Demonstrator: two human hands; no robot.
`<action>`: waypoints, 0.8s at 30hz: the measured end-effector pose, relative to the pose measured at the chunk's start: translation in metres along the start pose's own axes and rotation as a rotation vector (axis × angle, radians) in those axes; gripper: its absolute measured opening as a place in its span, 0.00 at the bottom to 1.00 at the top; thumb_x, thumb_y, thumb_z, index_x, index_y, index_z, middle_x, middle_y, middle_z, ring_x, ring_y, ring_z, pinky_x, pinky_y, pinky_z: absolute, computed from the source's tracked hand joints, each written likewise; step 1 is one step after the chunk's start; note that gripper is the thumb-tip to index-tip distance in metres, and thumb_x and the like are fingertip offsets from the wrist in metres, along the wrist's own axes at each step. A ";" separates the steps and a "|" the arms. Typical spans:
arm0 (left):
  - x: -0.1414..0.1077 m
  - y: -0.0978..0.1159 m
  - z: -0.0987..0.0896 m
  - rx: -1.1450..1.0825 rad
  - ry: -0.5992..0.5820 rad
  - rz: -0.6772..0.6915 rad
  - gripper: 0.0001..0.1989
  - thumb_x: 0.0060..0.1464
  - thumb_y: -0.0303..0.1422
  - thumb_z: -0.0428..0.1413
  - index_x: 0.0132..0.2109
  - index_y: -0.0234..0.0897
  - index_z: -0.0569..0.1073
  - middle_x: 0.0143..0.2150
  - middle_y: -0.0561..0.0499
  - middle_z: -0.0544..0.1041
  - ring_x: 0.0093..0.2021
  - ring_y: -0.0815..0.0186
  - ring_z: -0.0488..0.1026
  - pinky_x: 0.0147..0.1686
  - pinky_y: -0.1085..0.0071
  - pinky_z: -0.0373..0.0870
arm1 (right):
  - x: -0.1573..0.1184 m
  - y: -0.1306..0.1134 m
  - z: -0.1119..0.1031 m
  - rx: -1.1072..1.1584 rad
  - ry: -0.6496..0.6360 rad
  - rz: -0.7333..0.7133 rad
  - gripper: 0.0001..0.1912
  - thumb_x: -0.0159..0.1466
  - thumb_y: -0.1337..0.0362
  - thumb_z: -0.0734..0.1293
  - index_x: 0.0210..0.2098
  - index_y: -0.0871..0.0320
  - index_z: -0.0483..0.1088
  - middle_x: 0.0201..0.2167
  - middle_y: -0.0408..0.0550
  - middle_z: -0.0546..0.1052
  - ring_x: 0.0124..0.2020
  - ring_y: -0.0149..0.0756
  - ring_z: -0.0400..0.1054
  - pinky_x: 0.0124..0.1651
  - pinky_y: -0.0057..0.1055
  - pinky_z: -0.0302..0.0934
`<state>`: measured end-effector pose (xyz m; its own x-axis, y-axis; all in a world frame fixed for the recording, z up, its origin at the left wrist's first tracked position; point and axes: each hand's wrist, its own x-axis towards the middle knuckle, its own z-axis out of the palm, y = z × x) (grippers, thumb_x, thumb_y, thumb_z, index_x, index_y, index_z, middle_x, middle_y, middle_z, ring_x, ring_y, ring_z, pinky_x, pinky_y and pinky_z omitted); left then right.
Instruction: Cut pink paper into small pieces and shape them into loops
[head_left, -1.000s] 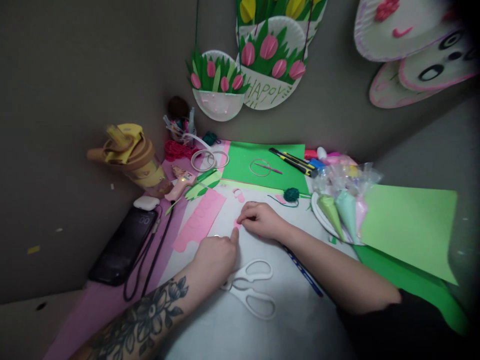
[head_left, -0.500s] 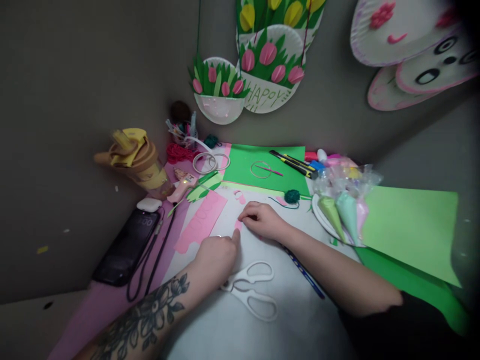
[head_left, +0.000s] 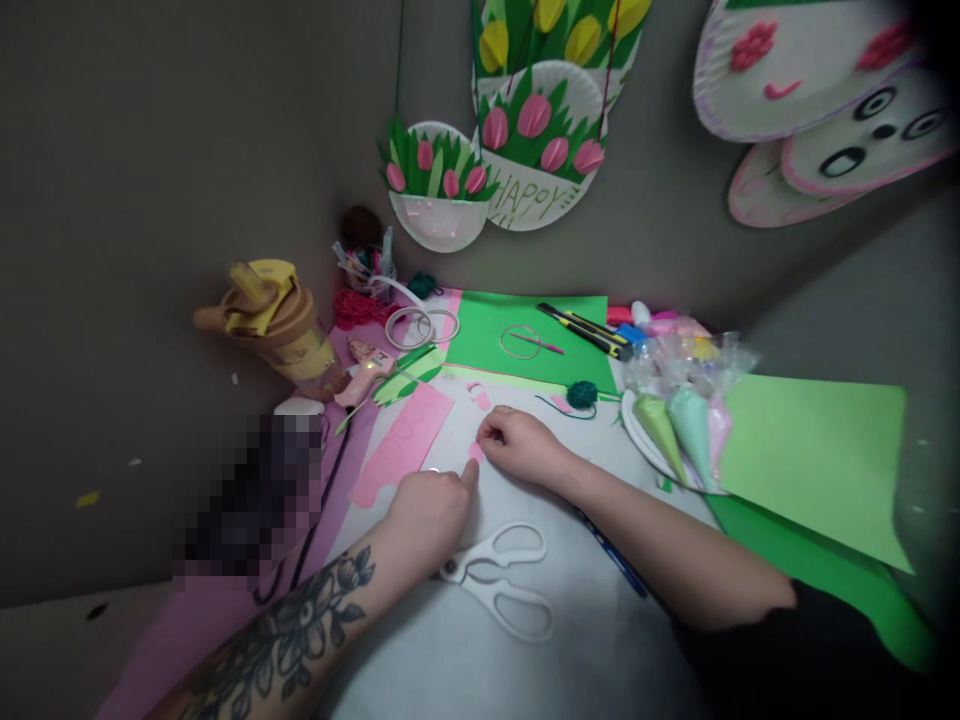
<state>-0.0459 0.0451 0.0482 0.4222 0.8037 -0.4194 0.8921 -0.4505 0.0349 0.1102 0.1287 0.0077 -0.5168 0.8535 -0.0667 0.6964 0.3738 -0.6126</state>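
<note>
A small pink paper piece (head_left: 475,453) lies on the white table covering between my hands. My left hand (head_left: 431,512) has its index finger pressed on the lower edge of this piece, the other fingers curled under. From the right, my right hand (head_left: 523,447) pinches at the piece's upper edge, its thumb partly hidden. White-handled scissors (head_left: 501,580) lie just below, their blades covered by my left hand. A pink paper strip (head_left: 409,440) with drawn outlines is left of my fingers. Beyond them rest small pink paper cutouts (head_left: 477,395).
A pink glue gun (head_left: 367,380) and a lidded tumbler (head_left: 281,320) stand at left. Green sheet (head_left: 480,330), utility knives (head_left: 589,330) and dark green yarn (head_left: 582,394) lie behind. At right, a plate (head_left: 637,435) bears filled bags; a blue pencil (head_left: 615,555) lies under my right forearm.
The view has shifted slightly. My right fingertips have moved a little at the edge of the pink paper piece; my left finger stays pressed on it.
</note>
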 end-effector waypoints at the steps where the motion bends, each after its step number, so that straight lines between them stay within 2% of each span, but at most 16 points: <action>1: 0.000 0.000 0.000 0.000 0.004 0.001 0.29 0.55 0.20 0.47 0.64 0.29 0.56 0.34 0.40 0.78 0.33 0.58 0.78 0.24 0.71 0.64 | 0.000 -0.001 0.000 -0.003 0.004 0.012 0.06 0.55 0.72 0.64 0.28 0.59 0.73 0.30 0.47 0.73 0.32 0.33 0.66 0.35 0.27 0.57; 8: 0.000 0.002 0.000 0.015 0.002 -0.009 0.27 0.56 0.21 0.47 0.63 0.29 0.58 0.34 0.40 0.78 0.34 0.59 0.77 0.26 0.72 0.65 | 0.004 -0.006 0.007 -0.065 0.051 0.052 0.03 0.55 0.69 0.65 0.27 0.57 0.72 0.30 0.46 0.74 0.31 0.33 0.67 0.33 0.27 0.56; 13: 0.000 0.003 0.001 0.013 -0.002 -0.002 0.29 0.55 0.20 0.48 0.64 0.27 0.57 0.34 0.39 0.77 0.34 0.59 0.77 0.26 0.71 0.66 | 0.007 -0.007 0.010 -0.067 0.041 -0.036 0.05 0.56 0.71 0.65 0.27 0.58 0.72 0.29 0.46 0.74 0.33 0.34 0.66 0.36 0.28 0.56; 17: 0.000 0.003 0.001 -0.018 -0.009 -0.034 0.27 0.55 0.21 0.48 0.63 0.30 0.58 0.34 0.41 0.77 0.34 0.58 0.77 0.27 0.70 0.67 | 0.010 0.000 0.009 0.029 0.057 -0.105 0.05 0.56 0.72 0.64 0.27 0.59 0.72 0.28 0.45 0.72 0.32 0.33 0.65 0.36 0.28 0.57; 21: 0.000 0.003 0.001 -0.050 0.103 -0.053 0.21 0.59 0.27 0.47 0.60 0.32 0.63 0.43 0.40 0.74 0.42 0.56 0.74 0.33 0.66 0.70 | 0.010 0.008 -0.003 0.153 0.130 -0.115 0.09 0.57 0.76 0.62 0.32 0.60 0.73 0.31 0.46 0.72 0.32 0.32 0.65 0.37 0.27 0.58; 24: 0.001 0.002 0.003 -0.046 0.190 -0.005 0.19 0.59 0.34 0.50 0.56 0.34 0.67 0.54 0.39 0.69 0.47 0.55 0.69 0.39 0.64 0.70 | 0.005 0.007 -0.017 0.153 0.119 -0.122 0.11 0.56 0.77 0.62 0.33 0.59 0.72 0.31 0.44 0.72 0.30 0.31 0.65 0.36 0.27 0.58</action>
<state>-0.0444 0.0442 0.0450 0.4366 0.8669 -0.2406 0.8989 -0.4314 0.0766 0.1205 0.1416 0.0162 -0.5241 0.8454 0.1035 0.5441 0.4258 -0.7230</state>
